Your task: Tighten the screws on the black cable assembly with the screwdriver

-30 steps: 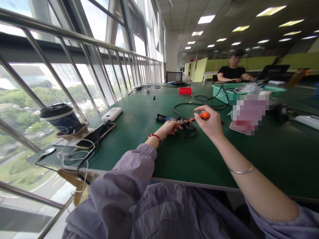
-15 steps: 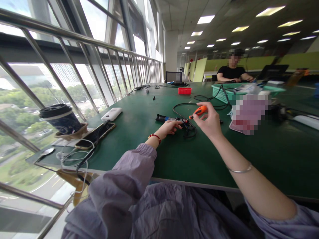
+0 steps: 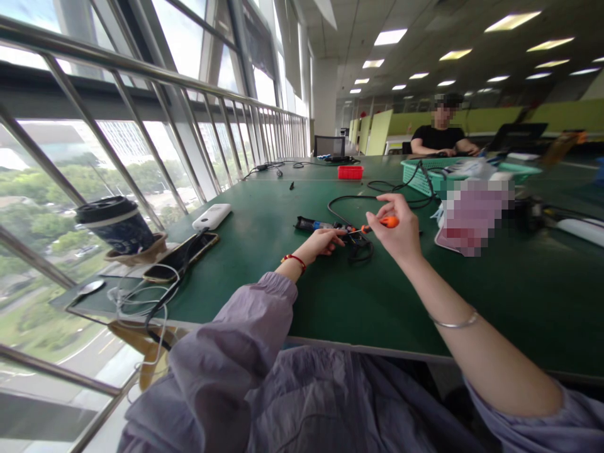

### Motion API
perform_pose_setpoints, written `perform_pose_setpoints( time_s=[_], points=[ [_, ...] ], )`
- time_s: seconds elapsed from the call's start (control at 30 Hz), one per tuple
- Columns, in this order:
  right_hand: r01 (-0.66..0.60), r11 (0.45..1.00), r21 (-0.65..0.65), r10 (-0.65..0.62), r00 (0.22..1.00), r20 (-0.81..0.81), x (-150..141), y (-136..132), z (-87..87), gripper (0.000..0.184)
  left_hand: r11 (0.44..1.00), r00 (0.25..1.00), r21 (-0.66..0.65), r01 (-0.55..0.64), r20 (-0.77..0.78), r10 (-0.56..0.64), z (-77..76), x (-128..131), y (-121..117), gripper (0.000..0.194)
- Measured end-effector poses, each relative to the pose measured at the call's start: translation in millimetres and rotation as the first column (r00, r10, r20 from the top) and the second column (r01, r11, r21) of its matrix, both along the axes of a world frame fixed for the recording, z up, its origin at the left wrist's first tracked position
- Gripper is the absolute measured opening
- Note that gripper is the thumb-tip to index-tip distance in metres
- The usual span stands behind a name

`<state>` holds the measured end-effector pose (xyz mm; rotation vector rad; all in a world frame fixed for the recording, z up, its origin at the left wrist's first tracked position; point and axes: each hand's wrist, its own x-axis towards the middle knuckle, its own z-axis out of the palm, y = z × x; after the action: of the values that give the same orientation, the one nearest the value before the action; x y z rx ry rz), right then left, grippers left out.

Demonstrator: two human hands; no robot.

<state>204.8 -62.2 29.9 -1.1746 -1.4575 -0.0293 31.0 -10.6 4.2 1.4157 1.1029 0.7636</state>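
Note:
My right hand [image 3: 399, 233] holds a screwdriver [image 3: 389, 222] with an orange and black handle. Its thumb and index finger are raised apart, while the handle lies nearly level against the hand. The thin shaft points left to the fingertips of my left hand [image 3: 324, 241]. Those fingers are curled and closed on the near side of a black tube-shaped electrical device [image 3: 307, 224] with a blue section, lying on the table. Small parts and a loop of black cable [image 3: 362, 253] are at its right end. My left fingers partly cover the device.
A green basket [image 3: 416, 181] with cables and bags stands at the back right, near a blurred pink item [image 3: 472, 220]. A red box [image 3: 350, 172] is farther back. Left are a power bank [image 3: 212, 216], a phone [image 3: 182, 258] and a lidded cup [image 3: 116, 226]. A person [image 3: 438, 135] sits opposite.
The screwdriver has tipped from a raised slant to nearly level, its handle dropping lower in my right hand. My right fingers have shifted around it. My left hand stays in place.

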Motion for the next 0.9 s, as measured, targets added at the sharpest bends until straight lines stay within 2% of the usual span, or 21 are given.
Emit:
perform_pose_setpoints(
  time_s=[0.1,0.2,0.33,0.43,0.5,0.6,0.7,0.73,0.83,0.9],
  points=[
    [0.051,0.996,-0.071,-0.051,0.999,0.000,0.0,-2.0,1.3,0.023,0.999,0.999,0.032,0.020,-0.034,-0.019,-1.7,-0.6,1.1,0.043],
    [0.008,0.998,-0.055,-0.007,1.000,0.013,-0.5,-2.0,1.2,0.019,0.998,0.997,0.065,0.028,-0.074,-0.023,-2.3,-0.6,1.0,0.047],
    [-0.037,0.999,0.016,0.037,0.999,0.004,0.0,0.1,0.4,0.041,0.996,0.995,0.083,0.019,-0.103,-0.011,-1.5,0.2,-0.4,0.046],
    [0.010,0.999,-0.032,-0.010,1.000,0.003,0.2,-1.4,1.3,0.026,0.997,0.994,0.080,0.013,-0.112,-0.004,-0.4,0.7,-1.6,0.046],
    [0.015,0.998,-0.066,-0.014,1.000,0.025,-0.4,-3.3,2.3,0.022,0.996,0.993,0.083,0.014,-0.117,-0.005,0.2,1.0,-2.1,0.047],
    [-0.030,0.999,-0.025,0.031,0.998,0.046,-1.7,-4.0,2.3,0.018,0.995,0.992,0.094,0.021,-0.125,-0.009,0.7,1.2,-2.4,0.047],
    [-0.074,0.996,0.051,0.072,0.997,0.027,-1.4,-2.0,1.1,0.041,0.994,0.991,0.105,0.016,-0.137,-0.002,1.4,1.2,-3.0,0.045],
    [-0.074,0.996,0.049,0.074,0.997,0.019,-0.9,-1.3,0.8,0.043,0.994,0.990,0.107,0.013,-0.140,0.002,1.8,1.1,-3.3,0.044],
    [-0.009,0.999,-0.037,0.010,1.000,0.020,0.6,-1.1,0.8,0.026,0.994,0.989,0.109,0.005,-0.145,0.011,2.7,0.9,-4.2,0.041],
    [0.011,0.997,-0.082,-0.009,0.999,0.035,0.8,-1.9,1.3,0.027,0.994,0.989,0.105,0.004,-0.147,0.011,3.2,0.7,-4.5,0.042]
  ],
)
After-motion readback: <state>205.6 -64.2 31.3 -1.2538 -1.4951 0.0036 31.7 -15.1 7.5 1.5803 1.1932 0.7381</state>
